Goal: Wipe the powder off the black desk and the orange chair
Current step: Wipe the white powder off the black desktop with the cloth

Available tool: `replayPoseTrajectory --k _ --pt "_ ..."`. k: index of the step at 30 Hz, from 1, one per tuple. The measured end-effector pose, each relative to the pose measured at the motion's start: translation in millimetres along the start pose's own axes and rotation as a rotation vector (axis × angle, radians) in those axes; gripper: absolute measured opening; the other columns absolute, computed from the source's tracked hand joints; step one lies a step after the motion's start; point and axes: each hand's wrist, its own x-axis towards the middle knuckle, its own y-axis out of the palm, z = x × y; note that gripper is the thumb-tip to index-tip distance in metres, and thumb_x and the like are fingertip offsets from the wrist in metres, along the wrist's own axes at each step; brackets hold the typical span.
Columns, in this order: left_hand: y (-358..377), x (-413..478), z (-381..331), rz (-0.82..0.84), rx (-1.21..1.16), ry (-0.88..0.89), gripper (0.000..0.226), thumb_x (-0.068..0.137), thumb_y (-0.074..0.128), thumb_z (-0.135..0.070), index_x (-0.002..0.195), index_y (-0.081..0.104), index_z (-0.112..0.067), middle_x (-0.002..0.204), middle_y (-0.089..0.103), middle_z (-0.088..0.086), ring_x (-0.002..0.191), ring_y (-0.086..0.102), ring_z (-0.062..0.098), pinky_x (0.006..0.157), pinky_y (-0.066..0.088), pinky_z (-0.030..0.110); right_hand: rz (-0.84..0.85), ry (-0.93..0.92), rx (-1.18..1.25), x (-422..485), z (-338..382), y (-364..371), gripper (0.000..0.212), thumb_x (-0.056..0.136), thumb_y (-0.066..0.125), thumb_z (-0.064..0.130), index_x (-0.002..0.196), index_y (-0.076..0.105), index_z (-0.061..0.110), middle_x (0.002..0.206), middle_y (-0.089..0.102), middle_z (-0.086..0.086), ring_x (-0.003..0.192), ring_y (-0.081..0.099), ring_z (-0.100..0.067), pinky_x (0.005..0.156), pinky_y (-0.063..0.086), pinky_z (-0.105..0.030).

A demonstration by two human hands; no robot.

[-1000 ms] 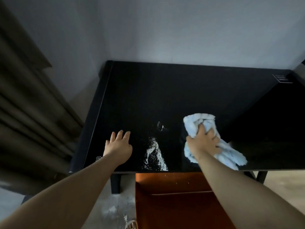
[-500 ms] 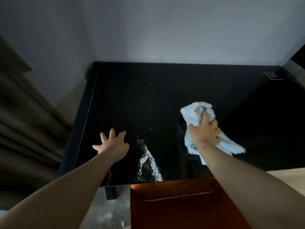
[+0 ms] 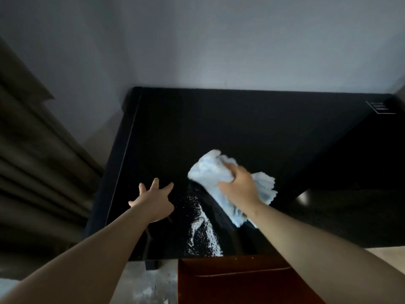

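Being drawn leftward over the black counter (image 3: 241, 128), the pale cloth (image 3: 208, 172) is gripped in the curled fingers of the right hand (image 3: 238, 187) and has been brought just beside the powder streak (image 3: 203, 235) at the front edge. The left hand (image 3: 155, 202) is laid flat, fingers spread. The streak remains unwiped, as, it is judged, does the orange chair (image 3: 230, 281) below.

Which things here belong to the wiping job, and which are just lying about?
Part of the job: desk; powder on it; cloth; right hand gripping the cloth; left hand, fingers spread, beside the powder; chair.

Just there: curtain; wall; label at the desk's far right corner.
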Motion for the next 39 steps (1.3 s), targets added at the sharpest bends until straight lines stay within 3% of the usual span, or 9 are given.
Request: replayPoseTrajectory --k 3,7,14,18,21,24,30,35,39 --pt "1 1 2 0.026 0.085 0.033 0.061 0.089 0.042 -0.017 0.147 0.024 -0.022 0.159 -0.016 0.003 0.141 -0.017 0.046 0.111 0.021 0.060 -0.238 0.125 -0.240 33 -7 -22 0.054 0.081 0.055 0.029 0.134 0.045 0.030 0.125 0.051 -0.012 0.112 0.049 -0.036 0.092 0.043 -0.046" --pt "0 -6 -2 -0.008 0.015 -0.008 0.079 0.088 0.043 -0.016 0.150 0.000 -0.038 0.158 -0.016 0.000 0.143 -0.014 0.042 0.110 0.025 0.060 -0.049 0.462 -0.481 39 -11 -20 0.065 0.088 0.044 0.041 0.144 0.010 0.042 0.151 0.018 0.000 0.132 0.025 -0.032 0.100 0.028 -0.053" --pt "0 -10 -5 -0.053 -0.026 -0.018 0.082 0.084 0.042 -0.011 0.149 0.003 -0.043 0.159 -0.014 -0.004 0.144 -0.016 0.036 0.108 0.014 0.067 0.163 -0.087 -0.510 -4 19 33 0.055 0.081 0.057 0.037 0.132 0.040 0.039 0.141 0.038 0.004 0.127 0.036 -0.029 0.097 0.039 -0.044" --pt "5 -14 -5 -0.068 -0.026 -0.003 0.083 0.084 0.041 -0.010 0.149 0.000 -0.040 0.158 -0.016 -0.002 0.143 -0.017 0.037 0.108 0.010 0.067 0.064 0.074 0.039 27 28 8 0.049 0.077 0.061 0.018 0.124 0.056 0.030 0.104 0.064 -0.004 0.097 0.062 -0.028 0.080 0.053 -0.039" --pt "2 -15 -2 -0.068 -0.045 0.010 0.079 0.088 0.042 -0.013 0.150 0.001 -0.040 0.158 -0.015 -0.004 0.144 -0.016 0.035 0.111 0.010 0.063 -0.166 0.167 -0.300 59 15 -10 0.055 0.082 0.053 0.028 0.136 0.040 0.029 0.132 0.048 -0.010 0.117 0.047 -0.036 0.095 0.041 -0.047" --pt "1 -13 4 -0.076 -0.113 0.014 0.074 0.091 0.043 -0.016 0.149 0.006 -0.042 0.159 -0.009 -0.006 0.146 -0.013 0.030 0.113 0.011 0.060 0.007 0.317 -0.589 42 11 2 0.056 0.088 0.048 0.043 0.139 0.026 0.038 0.148 0.023 -0.002 0.131 0.027 -0.035 0.101 0.030 -0.055" --pt "-15 -9 12 -0.349 -0.137 -0.084 0.068 0.091 0.042 -0.030 0.149 0.007 -0.037 0.153 0.025 -0.006 0.139 0.028 0.024 0.109 0.027 0.047 0.127 -0.207 -0.340 2 46 56 0.034 0.081 0.053 0.027 0.115 0.054 0.027 0.116 0.053 -0.004 0.107 0.052 -0.033 0.084 0.047 -0.040" --pt "-28 -2 43 -0.402 -0.164 -0.291 0.075 0.091 0.045 -0.046 0.150 0.003 -0.030 0.158 0.005 -0.003 0.145 0.005 0.028 0.111 0.017 0.057 -0.232 0.113 -0.305 77 45 20 0.052 0.082 0.057 0.029 0.133 0.045 0.025 0.138 0.040 -0.013 0.120 0.040 -0.040 0.094 0.036 -0.047" --pt "-20 10 71 -0.316 -0.426 -0.459 0.080 0.089 0.041 -0.058 0.151 0.007 -0.021 0.159 0.003 0.000 0.144 0.007 0.034 0.112 0.020 0.054 0.021 0.391 -0.453 110 33 8 0.062 0.086 0.047 0.046 0.141 0.019 0.042 0.149 0.013 0.001 0.128 0.027 -0.032 0.089 0.033 -0.049"
